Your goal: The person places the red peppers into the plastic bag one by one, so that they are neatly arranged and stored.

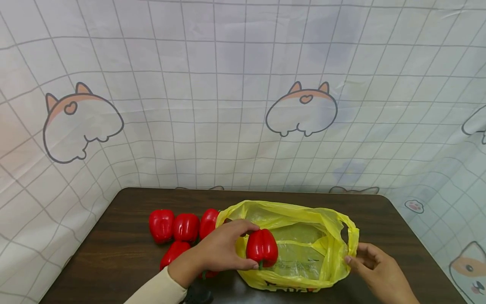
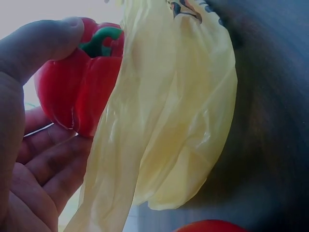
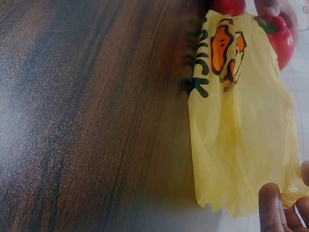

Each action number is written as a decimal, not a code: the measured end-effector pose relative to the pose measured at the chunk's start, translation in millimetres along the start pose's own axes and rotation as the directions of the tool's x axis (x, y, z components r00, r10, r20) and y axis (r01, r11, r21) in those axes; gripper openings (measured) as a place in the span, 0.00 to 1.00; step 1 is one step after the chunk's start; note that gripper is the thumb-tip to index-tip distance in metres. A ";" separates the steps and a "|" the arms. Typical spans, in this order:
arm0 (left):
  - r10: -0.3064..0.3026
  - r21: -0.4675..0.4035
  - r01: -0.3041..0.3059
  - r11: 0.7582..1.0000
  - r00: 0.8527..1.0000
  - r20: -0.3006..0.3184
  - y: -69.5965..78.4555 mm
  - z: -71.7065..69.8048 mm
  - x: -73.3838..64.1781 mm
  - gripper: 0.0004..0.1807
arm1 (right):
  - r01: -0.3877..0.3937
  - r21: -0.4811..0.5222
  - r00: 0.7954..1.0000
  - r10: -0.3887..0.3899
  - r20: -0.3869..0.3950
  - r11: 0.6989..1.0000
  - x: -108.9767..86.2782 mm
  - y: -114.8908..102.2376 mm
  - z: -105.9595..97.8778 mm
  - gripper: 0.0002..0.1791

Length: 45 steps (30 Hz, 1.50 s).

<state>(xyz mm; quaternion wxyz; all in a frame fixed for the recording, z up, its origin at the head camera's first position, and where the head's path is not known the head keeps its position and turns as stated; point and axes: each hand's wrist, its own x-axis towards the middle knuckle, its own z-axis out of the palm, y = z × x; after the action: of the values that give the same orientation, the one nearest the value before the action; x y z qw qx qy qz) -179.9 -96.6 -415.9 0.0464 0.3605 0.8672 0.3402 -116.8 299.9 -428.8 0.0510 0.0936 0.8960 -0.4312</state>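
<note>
In the head view my left hand (image 1: 218, 249) holds a shiny red bell pepper (image 1: 263, 247) with a green stem, thumb on the near side and fingers on the far side. It hangs over the left part of a yellow plastic bag (image 1: 330, 268), whose wide mouth faces up. At the bag's right end my right hand (image 1: 381, 272) pinches the edge by the handle loop. The left wrist view shows the bag wall (image 2: 169, 121) partly hiding the pepper (image 2: 77, 92). Dark lettering and an orange print (image 3: 221, 48) mark the bag's side in the right wrist view.
Several more red bell peppers (image 1: 186, 227) lie on the dark wooden table (image 1: 110, 249) left of the bag, some partly behind my left arm. A small black object (image 1: 199, 295) is at the near edge. A white grid-patterned cloth (image 1: 228, 105) hangs behind the table.
</note>
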 end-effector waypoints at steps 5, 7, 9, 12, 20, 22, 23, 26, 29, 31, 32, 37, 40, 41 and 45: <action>-0.015 0.008 0.015 1.000 1.000 0.012 -1.3 4.0 1.3 0.41 | 0.002 -0.011 1.000 -0.002 -0.002 1.000 1.5 -0.8 0.0 0.38; -0.021 0.018 0.020 1.000 1.000 0.015 -1.5 5.4 1.6 0.41 | -0.001 -0.012 1.000 0.001 -0.004 1.000 1.8 -0.8 0.2 0.38; -0.023 0.031 0.023 0.999 1.000 0.017 -1.6 6.6 1.8 0.41 | 0.000 -0.010 1.000 0.000 -0.005 1.000 1.9 -0.7 0.5 0.38; -0.025 0.051 0.024 0.998 1.000 0.018 -1.9 8.0 2.2 0.40 | 0.004 -0.006 1.000 -0.004 -0.007 1.000 2.0 -0.3 1.1 0.37; -0.045 0.075 0.041 0.996 0.998 0.041 -3.2 10.6 2.9 0.41 | 0.012 -0.004 1.000 -0.012 -0.009 1.000 1.7 -0.4 1.1 0.37; -0.048 0.069 0.045 0.997 0.998 0.048 -3.6 11.1 3.2 0.41 | 0.010 -0.011 1.000 -0.010 -0.012 1.000 1.4 -0.6 1.1 0.38; -0.049 0.065 0.045 0.997 0.997 0.052 -4.0 11.5 3.2 0.42 | 0.009 -0.014 1.000 -0.010 -0.012 1.000 1.3 -0.5 1.0 0.39; -0.047 0.055 0.044 0.998 0.997 0.057 -5.7 12.9 3.4 0.42 | 0.011 -0.017 1.000 -0.011 -0.013 1.000 1.0 0.0 1.1 0.40; -0.036 0.053 0.033 0.998 0.998 0.060 -7.5 14.6 3.5 0.42 | 0.011 -0.015 1.000 -0.012 -0.012 1.000 0.9 0.7 1.2 0.40; -0.029 0.053 0.026 0.998 0.998 0.062 -8.5 15.8 3.8 0.41 | 0.010 -0.011 1.000 -0.010 -0.012 1.000 1.0 0.7 1.4 0.40; -0.027 0.052 0.024 0.998 0.998 0.063 -9.0 16.3 3.9 0.41 | 0.009 -0.009 1.000 -0.009 -0.011 1.000 1.0 0.7 1.4 0.40; -0.034 0.062 0.029 0.998 0.997 0.073 -10.2 18.4 5.3 0.41 | 0.004 -0.005 1.000 -0.005 -0.010 1.000 1.4 0.6 1.6 0.40; -0.042 0.069 0.036 0.997 0.996 0.079 -9.8 19.4 6.3 0.41 | 0.002 -0.007 1.000 -0.002 -0.010 1.000 1.4 0.5 1.5 0.41; -0.044 0.072 0.038 0.997 0.996 0.081 -9.5 19.7 6.5 0.41 | 0.001 -0.007 1.000 -0.001 -0.010 1.000 1.4 0.4 1.4 0.41; -0.056 0.091 0.048 0.995 0.994 0.089 -8.4 20.9 7.7 0.42 | -0.004 -0.009 1.000 0.004 -0.007 1.000 1.8 0.3 1.6 0.41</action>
<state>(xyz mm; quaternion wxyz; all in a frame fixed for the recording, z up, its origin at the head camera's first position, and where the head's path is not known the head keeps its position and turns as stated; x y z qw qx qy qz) -183.8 -84.2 -435.8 0.0789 0.3547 0.8875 0.2833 -118.5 299.0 -430.4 0.0493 0.0965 0.8978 -0.4268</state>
